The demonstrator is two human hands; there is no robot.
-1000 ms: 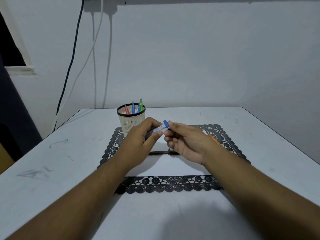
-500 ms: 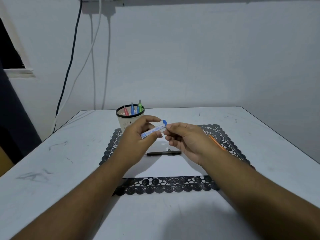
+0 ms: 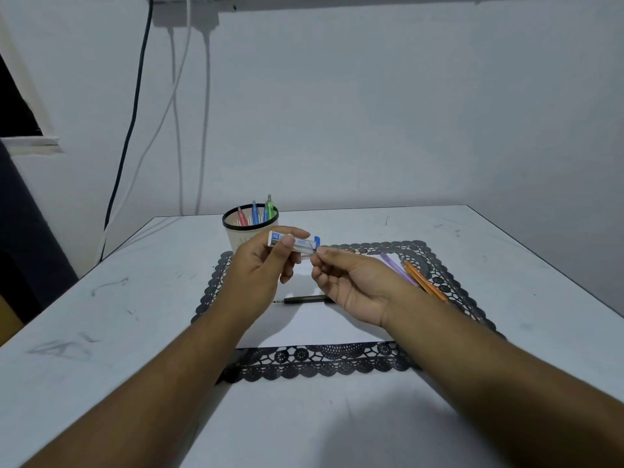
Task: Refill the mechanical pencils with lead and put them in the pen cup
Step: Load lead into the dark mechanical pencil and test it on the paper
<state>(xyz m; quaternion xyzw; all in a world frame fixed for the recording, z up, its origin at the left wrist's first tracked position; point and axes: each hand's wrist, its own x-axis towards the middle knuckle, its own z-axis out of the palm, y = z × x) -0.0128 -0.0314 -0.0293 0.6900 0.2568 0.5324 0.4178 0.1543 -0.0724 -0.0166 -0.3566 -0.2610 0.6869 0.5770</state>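
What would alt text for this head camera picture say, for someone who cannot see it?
A person's left hand holds a small clear lead case above a black lace mat, and the right hand pinches at its blue-capped end. A dark pencil lies below; a pen cup stands behind.

Illumination is dim, cool and even, apparently from overhead. The forearms cast soft, diffuse shadows on the desk (image 3: 101, 332) at the near edge. No glare is present. Wide-angle distortion bows the frame edges. Focus is slightly soft throughout; fine detail is compressed.
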